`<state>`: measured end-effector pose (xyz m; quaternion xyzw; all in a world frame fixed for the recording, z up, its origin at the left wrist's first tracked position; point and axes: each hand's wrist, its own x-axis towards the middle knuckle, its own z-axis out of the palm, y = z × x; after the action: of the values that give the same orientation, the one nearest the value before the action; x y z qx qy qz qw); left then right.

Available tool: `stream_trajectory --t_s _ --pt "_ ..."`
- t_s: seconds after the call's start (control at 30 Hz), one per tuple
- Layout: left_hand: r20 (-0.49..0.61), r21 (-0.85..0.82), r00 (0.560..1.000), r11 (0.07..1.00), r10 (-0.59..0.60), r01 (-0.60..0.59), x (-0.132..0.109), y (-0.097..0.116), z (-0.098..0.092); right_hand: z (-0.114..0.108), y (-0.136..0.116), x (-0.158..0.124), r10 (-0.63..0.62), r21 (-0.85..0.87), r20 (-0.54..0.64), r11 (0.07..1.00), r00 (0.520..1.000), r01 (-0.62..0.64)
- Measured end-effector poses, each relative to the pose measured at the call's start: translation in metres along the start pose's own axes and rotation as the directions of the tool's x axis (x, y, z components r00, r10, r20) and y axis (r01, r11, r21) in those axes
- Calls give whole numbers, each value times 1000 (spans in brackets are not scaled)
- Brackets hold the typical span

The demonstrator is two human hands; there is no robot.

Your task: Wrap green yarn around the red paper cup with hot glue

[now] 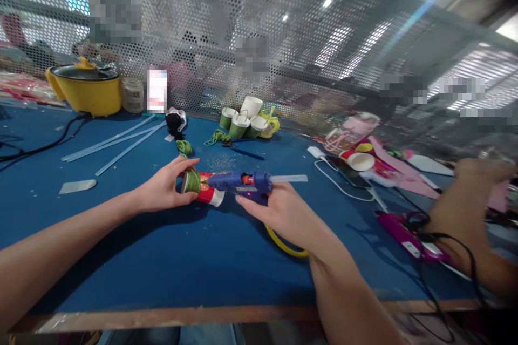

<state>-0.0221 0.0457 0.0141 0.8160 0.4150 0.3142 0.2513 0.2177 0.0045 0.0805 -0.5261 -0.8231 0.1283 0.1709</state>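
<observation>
Low over the blue table, my left hand (164,183) is closed around a red-and-white paper cup (208,195) lying on its side. Green yarn (192,181) wraps the cup's end near my fingers. My right hand (285,207) grips a blue hot glue gun (238,182), its nozzle pointing left at the edge of the yarn. Whether the tip touches the cup, I cannot tell. A clear glue stick (289,178) sticks out of the gun's back, and a small red light glows on its body. Loose green yarn (184,147) lies just beyond my left hand.
Behind stand several green-wrapped cups (239,124), with pliers (245,151) before them. Spare glue sticks (117,142) and a yellow electric pot (89,88) are at left. At right are a phone (348,171), a purple power strip (408,237), cables and another person's arm (461,221).
</observation>
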Motion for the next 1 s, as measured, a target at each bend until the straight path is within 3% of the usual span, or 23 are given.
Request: stream_trajectory --t_s 0.17,0.37,0.67,0.87,1.0 --pt "7 22 1000 1000 -3 2 0 -2 0 -1 -1 -1 -30 -19 32 999 999 31" --pt "-8 27 997 997 78 -78 -1 -2 2 -1 -1 1 8 15 2 1000 1000 -8" --pt "1 45 999 998 44 -44 -2 1 2 -3 -3 -1 7 12 28 1000 1000 -7" --pt "-11 31 996 995 94 -93 -2 0 2 -3 -2 0 11 -4 -8 1000 1000 -11" --pt "-8 40 996 995 90 -89 -3 0 2 -4 -1 -1 20 -12 29 1000 999 -19"
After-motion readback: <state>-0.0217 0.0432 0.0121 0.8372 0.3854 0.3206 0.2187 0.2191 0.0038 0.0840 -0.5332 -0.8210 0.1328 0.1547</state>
